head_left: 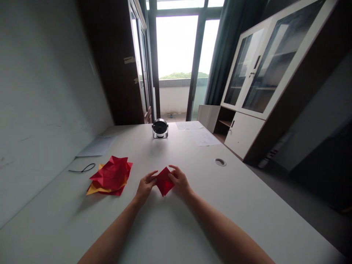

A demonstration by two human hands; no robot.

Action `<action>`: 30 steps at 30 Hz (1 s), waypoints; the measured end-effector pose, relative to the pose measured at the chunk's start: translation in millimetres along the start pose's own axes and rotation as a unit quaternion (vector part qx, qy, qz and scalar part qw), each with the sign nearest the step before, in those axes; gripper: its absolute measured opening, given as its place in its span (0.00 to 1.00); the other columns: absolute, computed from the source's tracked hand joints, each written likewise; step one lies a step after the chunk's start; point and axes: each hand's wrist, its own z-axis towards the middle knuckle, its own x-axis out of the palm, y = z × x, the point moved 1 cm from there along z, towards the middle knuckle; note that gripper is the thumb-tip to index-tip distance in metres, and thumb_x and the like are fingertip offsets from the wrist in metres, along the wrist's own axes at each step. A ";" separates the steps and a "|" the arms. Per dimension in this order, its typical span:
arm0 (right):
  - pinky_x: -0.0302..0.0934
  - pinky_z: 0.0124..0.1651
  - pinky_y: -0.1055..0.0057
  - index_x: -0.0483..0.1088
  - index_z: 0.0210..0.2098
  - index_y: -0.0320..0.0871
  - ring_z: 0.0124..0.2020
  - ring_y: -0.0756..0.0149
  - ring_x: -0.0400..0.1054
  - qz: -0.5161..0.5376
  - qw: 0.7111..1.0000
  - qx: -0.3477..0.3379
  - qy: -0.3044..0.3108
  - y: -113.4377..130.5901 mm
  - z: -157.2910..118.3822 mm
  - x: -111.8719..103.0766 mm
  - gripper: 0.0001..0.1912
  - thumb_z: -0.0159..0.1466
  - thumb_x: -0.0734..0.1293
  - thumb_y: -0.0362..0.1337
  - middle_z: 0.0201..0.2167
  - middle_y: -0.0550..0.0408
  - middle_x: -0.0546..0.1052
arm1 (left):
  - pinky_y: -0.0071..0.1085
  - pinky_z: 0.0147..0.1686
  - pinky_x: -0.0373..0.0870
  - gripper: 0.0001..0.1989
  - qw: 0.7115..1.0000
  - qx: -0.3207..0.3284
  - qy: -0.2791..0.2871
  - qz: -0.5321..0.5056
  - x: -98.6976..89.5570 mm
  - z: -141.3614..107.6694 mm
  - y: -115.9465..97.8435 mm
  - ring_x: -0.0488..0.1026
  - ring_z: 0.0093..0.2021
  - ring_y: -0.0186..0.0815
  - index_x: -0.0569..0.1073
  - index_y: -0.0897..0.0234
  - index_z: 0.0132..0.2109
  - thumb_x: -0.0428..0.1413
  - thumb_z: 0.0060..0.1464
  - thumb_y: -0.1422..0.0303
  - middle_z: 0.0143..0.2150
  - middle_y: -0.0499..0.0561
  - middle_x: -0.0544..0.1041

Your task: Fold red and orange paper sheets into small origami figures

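Note:
A small folded red paper (164, 182), diamond-shaped with one corner toward me, is held up between my two hands over the white table (165, 227). My left hand (145, 186) pinches its left corner between thumb and fingers. On the other side, my right hand (179, 180) grips the right edge, its thumb on the paper's face and its index finger reaching past the top. To the left lies a loose pile of creased red and yellow paper (112, 174).
A black cable tie (85, 168) and white sheets (96, 146) lie at the left. A round black device with a metal stand (160, 128) stands at the far edge. More papers (203, 136) lie at the far right, near a cable hole (220, 162).

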 end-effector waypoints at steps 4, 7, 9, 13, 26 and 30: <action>0.60 0.30 0.72 0.73 0.40 0.40 0.27 0.67 0.65 -0.012 0.999 0.027 0.014 1.8 -0.7 -1.6 0.18 0.62 0.67 0.50 0.27 0.55 0.73 | 0.42 0.48 0.75 0.23 1.000 0.001 0.008 0.016 0.2 -0.4 0.3 0.78 0.45 0.44 0.76 0.67 0.52 0.64 0.51 0.60 0.46 0.59 0.81; 0.55 0.27 0.75 0.73 0.34 0.40 0.24 0.69 0.61 -0.077 0.997 0.023 0.001 1.9 -3.0 -2.0 0.18 0.62 0.67 0.51 0.23 0.57 0.71 | 0.38 0.43 0.75 0.20 0.999 0.003 0.020 0.045 1.4 -1.7 0.7 0.78 0.42 0.43 0.78 0.68 0.48 0.63 0.52 0.59 0.43 0.58 0.82; 0.51 0.25 0.75 0.73 0.32 0.40 0.23 0.71 0.58 -0.135 0.991 0.010 0.002 2.2 -5.1 -1.1 0.17 0.62 0.67 0.50 0.20 0.59 0.68 | 0.35 0.40 0.75 0.20 0.997 -0.001 0.036 0.067 2.9 -3.1 0.9 0.78 0.41 0.43 0.78 0.68 0.47 0.63 0.53 0.58 0.42 0.58 0.82; 0.49 0.25 0.75 0.72 0.28 0.41 0.22 0.72 0.55 -0.190 0.981 -0.005 0.030 3.2 -8.4 1.8 0.17 0.63 0.66 0.49 0.19 0.60 0.66 | 0.33 0.39 0.74 0.19 0.994 0.000 0.050 0.099 4.1 -4.8 1.5 0.78 0.40 0.42 0.79 0.67 0.45 0.63 0.53 0.57 0.41 0.57 0.82; 0.45 0.25 0.75 0.66 0.23 0.40 0.22 0.73 0.51 -0.193 0.974 -0.006 0.122 -0.7 -9.9 6.3 0.18 0.63 0.65 0.45 0.18 0.62 0.62 | 0.27 0.31 0.68 0.17 0.991 0.031 0.014 0.129 -2.2 -1.4 6.7 0.73 0.32 0.35 0.78 0.67 0.40 0.60 0.55 0.56 0.34 0.53 0.79; 0.45 0.25 0.75 0.67 0.23 0.40 0.22 0.74 0.50 -0.220 0.963 -0.020 0.157 -0.9 -13.3 9.1 0.17 0.64 0.65 0.44 0.18 0.63 0.61 | 0.25 0.29 0.66 0.16 0.987 0.038 -0.006 0.153 -3.5 -0.8 7.4 0.70 0.30 0.32 0.77 0.67 0.34 0.60 0.55 0.56 0.30 0.51 0.77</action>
